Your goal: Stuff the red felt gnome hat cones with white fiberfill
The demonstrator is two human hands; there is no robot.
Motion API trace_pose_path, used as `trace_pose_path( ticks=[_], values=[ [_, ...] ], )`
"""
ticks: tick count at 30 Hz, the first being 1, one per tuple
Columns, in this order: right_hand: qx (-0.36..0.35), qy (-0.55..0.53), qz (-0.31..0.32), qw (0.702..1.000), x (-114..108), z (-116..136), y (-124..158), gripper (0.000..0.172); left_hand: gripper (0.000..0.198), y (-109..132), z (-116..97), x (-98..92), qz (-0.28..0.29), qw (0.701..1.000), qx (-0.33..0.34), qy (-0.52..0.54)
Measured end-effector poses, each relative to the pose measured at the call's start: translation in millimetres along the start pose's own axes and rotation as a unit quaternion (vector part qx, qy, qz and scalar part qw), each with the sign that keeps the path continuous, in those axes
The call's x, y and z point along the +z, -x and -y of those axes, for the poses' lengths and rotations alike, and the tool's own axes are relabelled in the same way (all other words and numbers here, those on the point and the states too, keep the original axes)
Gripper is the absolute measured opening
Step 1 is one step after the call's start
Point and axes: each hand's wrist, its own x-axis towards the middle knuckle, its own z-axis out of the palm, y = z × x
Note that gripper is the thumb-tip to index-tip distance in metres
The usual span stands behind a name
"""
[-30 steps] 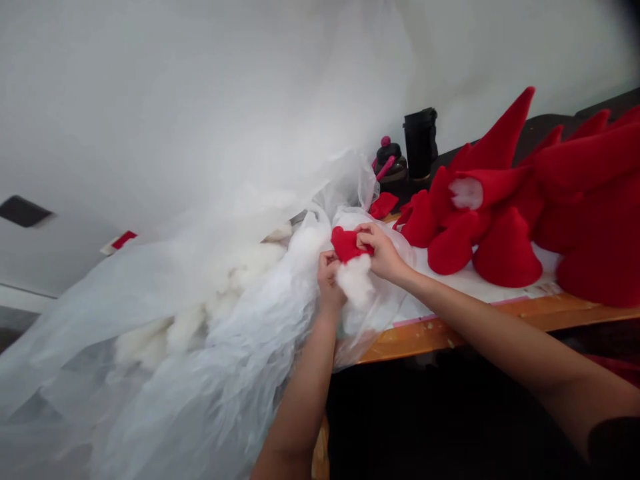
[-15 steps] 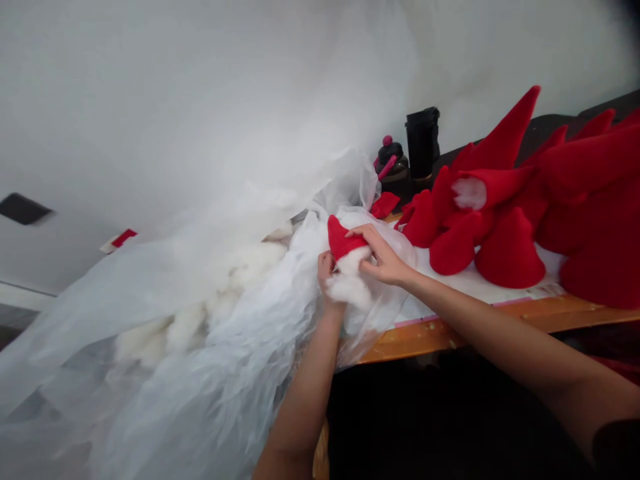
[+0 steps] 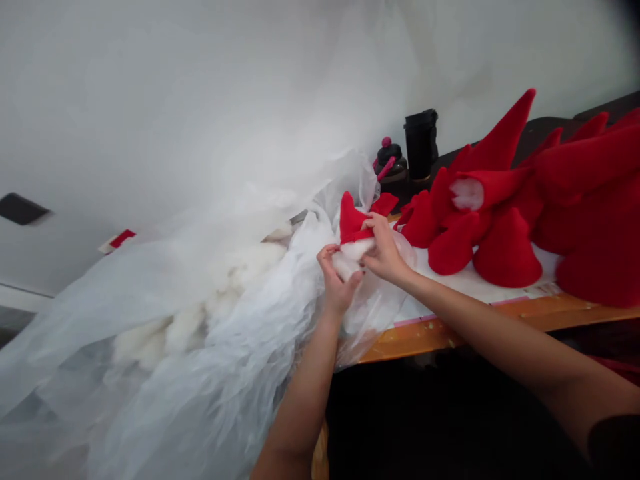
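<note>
While the left hand (image 3: 336, 280) cups white stuffing (image 3: 346, 265) in curled fingers, the right hand (image 3: 385, 253) pinches the red felt cone (image 3: 351, 220) at its rim.

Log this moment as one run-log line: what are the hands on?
left hand: cups white stuffing | right hand: pinches red felt cone, stuffing at its open end | nearby: clear plastic bag, more red felt cones

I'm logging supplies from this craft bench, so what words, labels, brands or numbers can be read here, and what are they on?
None can be read: the red-and-white strip by the wall and the marks along the edge of the white sheet under the red felt cones are too small and blurred.
</note>
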Motion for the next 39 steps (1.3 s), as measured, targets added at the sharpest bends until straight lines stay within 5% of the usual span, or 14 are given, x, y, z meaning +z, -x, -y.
trace_pose_path(
  ticks=[4,7,10,15,23,31,36,39],
  values=[
    [-0.017,-0.118,0.109,0.987,-1,3,2,0.038,0.051,-2,-4,3.3,-0.039,0.999,0.0,0.017],
    [0.104,-0.232,0.084,0.964,1,2,0,0.048,0.036,-5,-6,-0.7,-0.063,0.998,-0.01,-0.007],
    [0.214,-0.282,0.052,0.934,5,5,-1,0.065,0.029,-5,-5,-4.1,-0.02,0.999,0.027,-0.041],
    [0.271,-0.395,0.127,0.869,9,16,2,0.046,0.059,2,-1,-0.5,-0.072,0.98,0.136,-0.124],
    [0.339,-0.455,0.016,0.823,11,9,2,0.037,0.023,3,3,1.8,0.029,0.969,0.149,-0.193],
    [0.328,-0.456,-0.094,0.822,7,9,-6,0.037,0.023,3,0,-1.6,-0.015,0.978,0.127,-0.165],
    [0.325,-0.474,-0.134,0.807,2,-1,-12,0.033,0.021,-2,-5,-13.1,-0.081,0.963,0.173,-0.19],
    [0.356,-0.497,-0.14,0.779,-4,-6,-18,0.023,0.021,-11,-17,-30.4,-0.237,0.927,0.154,-0.245]
  ],
)
